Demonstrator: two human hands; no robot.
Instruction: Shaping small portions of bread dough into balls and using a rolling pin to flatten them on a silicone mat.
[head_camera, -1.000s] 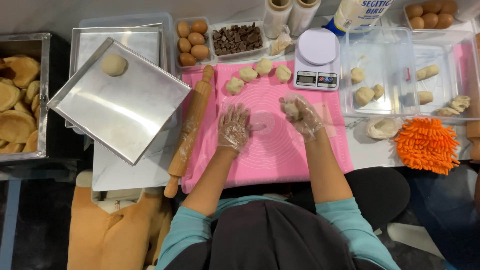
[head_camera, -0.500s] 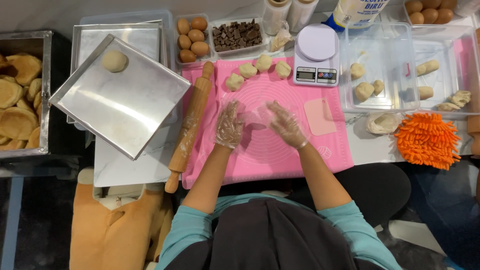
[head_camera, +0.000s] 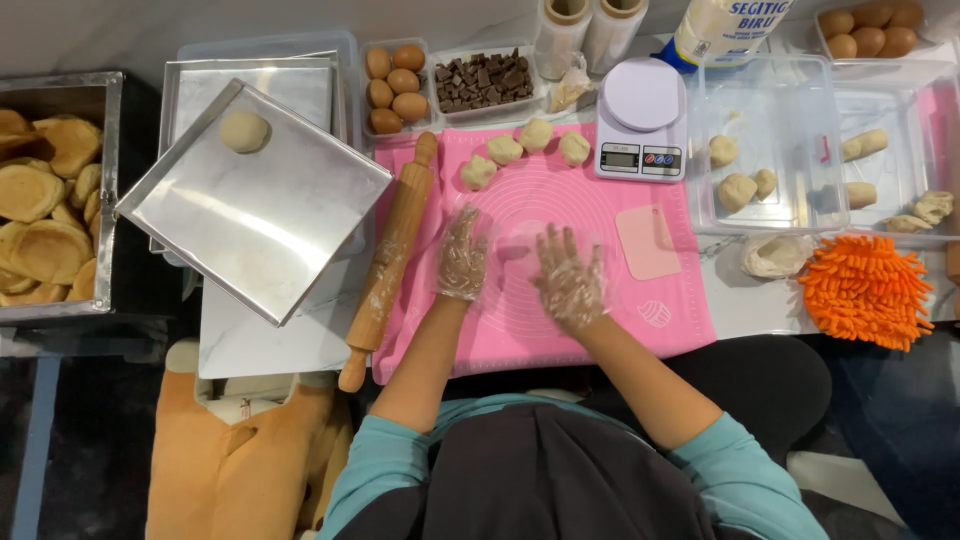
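Both my hands wear thin clear plastic gloves and rest over the middle of a pink silicone mat. My left hand stands on its edge with the fingers loosely apart. My right hand lies flat, palm down, with its fingers spread. Between them is a pale flattened patch; whether it is dough I cannot tell. Several dough balls sit along the mat's far edge. A wooden rolling pin lies along the mat's left side, just left of my left hand.
A pink scraper lies right of my right hand, a white kitchen scale behind it. A tilted steel tray with one dough ball, eggs, chocolate pieces, clear tubs and an orange mitt surround the mat.
A second ago my right hand held a dough piece up at the right. Both hands then met at the mat's middle; now the right hand lies flat with fingers spread.
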